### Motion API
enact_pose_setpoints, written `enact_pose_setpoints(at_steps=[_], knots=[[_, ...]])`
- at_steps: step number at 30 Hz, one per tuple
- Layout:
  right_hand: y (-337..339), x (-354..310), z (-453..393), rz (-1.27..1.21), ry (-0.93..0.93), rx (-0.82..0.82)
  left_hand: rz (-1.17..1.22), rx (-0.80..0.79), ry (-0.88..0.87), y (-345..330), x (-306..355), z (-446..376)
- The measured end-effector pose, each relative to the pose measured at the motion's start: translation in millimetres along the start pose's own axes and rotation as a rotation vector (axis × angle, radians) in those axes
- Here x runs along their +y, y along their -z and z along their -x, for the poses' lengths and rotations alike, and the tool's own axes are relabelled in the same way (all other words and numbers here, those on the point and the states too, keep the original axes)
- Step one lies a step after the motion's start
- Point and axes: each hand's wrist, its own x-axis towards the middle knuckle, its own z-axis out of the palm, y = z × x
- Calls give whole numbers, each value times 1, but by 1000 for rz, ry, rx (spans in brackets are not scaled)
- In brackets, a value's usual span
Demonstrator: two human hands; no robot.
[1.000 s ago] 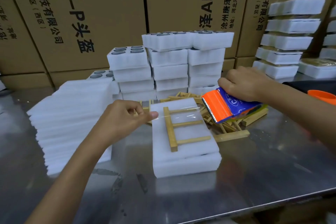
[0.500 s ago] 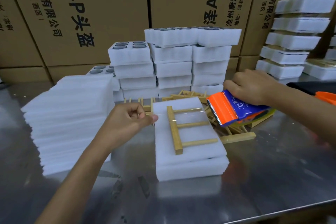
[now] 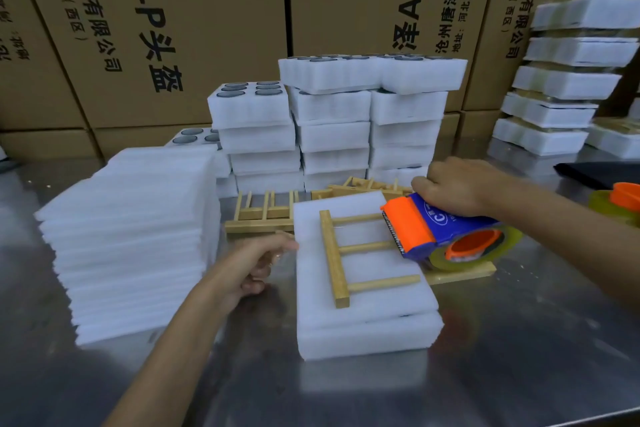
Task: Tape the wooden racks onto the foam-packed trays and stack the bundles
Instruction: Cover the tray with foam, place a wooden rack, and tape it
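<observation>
A wooden rack (image 3: pixel 337 263) lies flat on a white foam-packed tray (image 3: pixel 367 329) in the middle of the steel table. My right hand (image 3: pixel 453 187) grips an orange and blue tape dispenser (image 3: pixel 440 232), whose blade end rests on the rack's rungs at the tray's right side. A strip of clear tape runs across the rack's upper rungs toward the left. My left hand (image 3: pixel 256 263) sits at the tray's left edge, fingers curled, thumb holding the tape end against the foam.
Loose wooden racks (image 3: pixel 263 215) lie behind the tray. A tall pile of foam sheets (image 3: pixel 135 236) stands at the left, stacked foam trays (image 3: pixel 332 128) at the back, taped bundles (image 3: pixel 561 80) at the far right. Another tape roll (image 3: pixel 620 201) sits at the right edge. Cartons (image 3: pixel 207 10) wall the back.
My left hand has dropped from above the tray's top left corner to its left edge with the tape end. The dispenser has come down onto the rack at the tray's right side.
</observation>
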Motion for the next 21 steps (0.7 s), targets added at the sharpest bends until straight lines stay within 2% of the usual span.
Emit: enact_pose_setpoints(at_steps=[3,5,10,15,19,21], knots=[[-13,5,1,-57,-39,-26,-32,-189,116,8,-3,-6],[-17,8,1,-76,-47,-37,-30,-230,134,10,-1,-7],[-24,11,0,-76,-28,-18,-53,-15,70,-7,-7,-8],[-24,11,4,-96,-34,10,-440,109,-118,-31,-8,-16],[-23,8,7,-116,-53,28,-790,222,-80,-24,-22,-17],[-23,8,9,-114,-56,30,-700,215,-101,-23,-27,-14]])
